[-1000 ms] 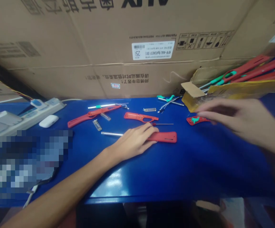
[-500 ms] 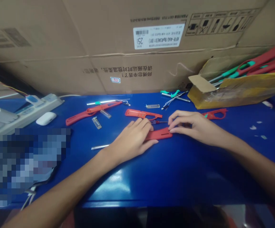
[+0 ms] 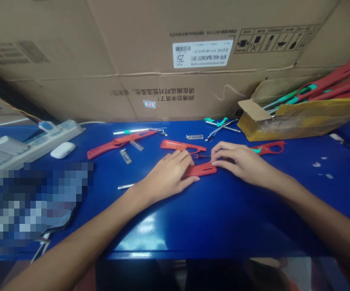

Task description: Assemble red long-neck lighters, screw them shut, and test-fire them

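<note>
The left hand is curled over the red lighter handle, fingers on the far side and thumb along the near edge, holding it low over the blue table. The right hand has its thumb and fingertips drawn close together at the handle's slotted end; whether they pinch it or only touch cannot be told. For good work here, the left palm should press evenly so the handle cannot roll, while the right fingertips bear lightly on the end without twisting it. A silver tube shows beyond the left wrist, roughly in line with the handle; their join is hidden, so sideways force is best avoided. Just past the fingers lie a small screwdriver and an open red half-shell, near enough for a knuckle to knock. Beside the right wrist, another red shell with a green piece calls for care with the forearm. Farther off, a clear capsule could roll if nudged.
</note>
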{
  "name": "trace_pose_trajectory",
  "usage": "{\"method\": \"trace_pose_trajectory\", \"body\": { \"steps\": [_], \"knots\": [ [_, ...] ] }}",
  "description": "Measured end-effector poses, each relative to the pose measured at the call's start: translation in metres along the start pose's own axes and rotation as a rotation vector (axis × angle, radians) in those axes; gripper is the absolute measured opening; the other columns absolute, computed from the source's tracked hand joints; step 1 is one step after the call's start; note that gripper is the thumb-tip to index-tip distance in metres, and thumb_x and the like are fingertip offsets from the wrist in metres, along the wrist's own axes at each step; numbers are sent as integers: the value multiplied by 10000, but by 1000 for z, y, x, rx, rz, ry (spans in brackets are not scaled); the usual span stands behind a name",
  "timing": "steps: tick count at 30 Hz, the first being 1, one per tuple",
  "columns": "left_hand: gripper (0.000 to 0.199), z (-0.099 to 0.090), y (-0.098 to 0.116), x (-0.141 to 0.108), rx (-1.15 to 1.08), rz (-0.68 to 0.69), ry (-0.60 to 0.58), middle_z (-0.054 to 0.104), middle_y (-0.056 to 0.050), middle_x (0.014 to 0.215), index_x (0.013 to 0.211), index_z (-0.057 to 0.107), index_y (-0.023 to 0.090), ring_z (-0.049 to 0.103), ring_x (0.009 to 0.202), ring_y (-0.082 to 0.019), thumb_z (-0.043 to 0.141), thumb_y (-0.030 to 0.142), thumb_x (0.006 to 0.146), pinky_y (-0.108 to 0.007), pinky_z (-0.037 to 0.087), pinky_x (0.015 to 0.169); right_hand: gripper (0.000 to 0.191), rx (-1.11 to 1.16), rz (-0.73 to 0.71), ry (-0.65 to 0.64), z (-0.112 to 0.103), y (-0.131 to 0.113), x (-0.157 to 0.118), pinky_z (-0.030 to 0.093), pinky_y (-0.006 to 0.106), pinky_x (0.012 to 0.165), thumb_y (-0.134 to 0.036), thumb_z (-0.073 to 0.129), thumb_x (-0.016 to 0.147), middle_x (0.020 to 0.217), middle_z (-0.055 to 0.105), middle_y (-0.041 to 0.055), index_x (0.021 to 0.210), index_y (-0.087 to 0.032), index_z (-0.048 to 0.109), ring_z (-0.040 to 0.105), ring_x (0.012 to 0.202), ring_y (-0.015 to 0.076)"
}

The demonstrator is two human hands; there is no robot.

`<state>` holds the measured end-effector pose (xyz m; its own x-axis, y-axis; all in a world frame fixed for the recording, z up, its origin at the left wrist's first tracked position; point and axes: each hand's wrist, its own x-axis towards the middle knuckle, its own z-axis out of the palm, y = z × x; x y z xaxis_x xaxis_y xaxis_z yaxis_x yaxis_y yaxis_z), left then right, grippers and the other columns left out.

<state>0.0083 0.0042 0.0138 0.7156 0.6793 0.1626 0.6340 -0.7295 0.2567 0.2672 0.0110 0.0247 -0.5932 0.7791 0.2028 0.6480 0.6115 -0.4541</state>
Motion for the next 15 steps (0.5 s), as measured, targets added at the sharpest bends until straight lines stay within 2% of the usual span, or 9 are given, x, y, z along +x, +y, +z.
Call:
{"method": "trace_pose_trajectory", "body": {
  "steps": [7,15],
  "knots": [
    [332,0,0,1,-8,7,-3,622,-91,1095,1024,562,152,597,1044,-256,593,481,984,-405,521,896,254,-127,-5,-32,-1,1,-6,506,337,813,-313,458,1038,1139,649,47,945,-209,671,672,940,190],
    [413,3,-3,0,3,21,8,620,-87,1091,1055,560,149,592,1052,-260,567,554,973,-395,526,881,271,-258,-64,-11,-3,-1,-8,498,316,710,-296,463,1040,1143,663,39,975,-221,715,684,835,174]
  ]
}}
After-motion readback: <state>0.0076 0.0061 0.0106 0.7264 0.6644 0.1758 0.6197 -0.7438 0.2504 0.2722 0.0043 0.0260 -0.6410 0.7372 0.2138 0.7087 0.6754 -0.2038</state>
